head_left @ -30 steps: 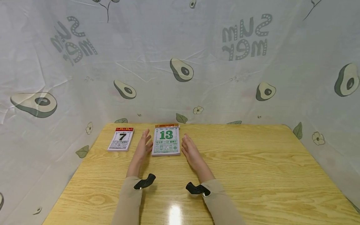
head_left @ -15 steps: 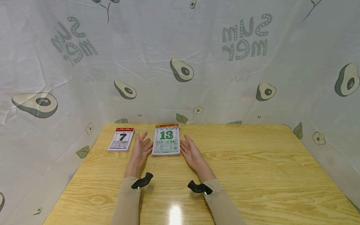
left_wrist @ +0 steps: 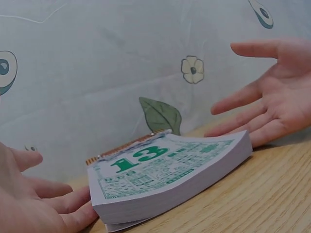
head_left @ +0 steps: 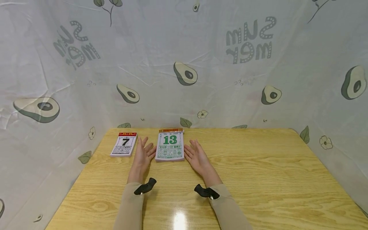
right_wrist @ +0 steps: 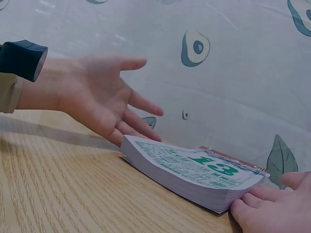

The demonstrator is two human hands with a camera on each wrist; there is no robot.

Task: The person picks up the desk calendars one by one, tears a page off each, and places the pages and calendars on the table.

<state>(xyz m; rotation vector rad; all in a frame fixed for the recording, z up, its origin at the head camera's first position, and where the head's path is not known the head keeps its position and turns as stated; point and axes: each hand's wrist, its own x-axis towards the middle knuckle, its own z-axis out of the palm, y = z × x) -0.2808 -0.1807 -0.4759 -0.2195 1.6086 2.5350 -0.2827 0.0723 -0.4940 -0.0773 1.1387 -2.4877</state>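
A thick tear-off calendar pad [head_left: 170, 146] with a green 13 on top lies flat on the wooden table [head_left: 258, 169], also seen as the pad [left_wrist: 165, 174] and the pad [right_wrist: 194, 170]. My left hand [head_left: 144, 152] rests open, palm inward, against the pad's left edge, its fingertips [left_wrist: 73, 213] touching the pad's side. My right hand [head_left: 195, 154] lies open at the right edge, its fingers [left_wrist: 257, 126] by the pad's corner. A smaller pad [head_left: 124, 144] with a black 7 lies to the left.
A white curtain [head_left: 184, 64] printed with avocados and leaves closes in the table at the back and both sides. Black wrist mounts [head_left: 145, 186] sit on my beige sleeves. Bare wood stretches to the right and toward me.
Both hands have drawn slightly back toward me along the pad's sides, fingers a little more spread. The pads have not moved.
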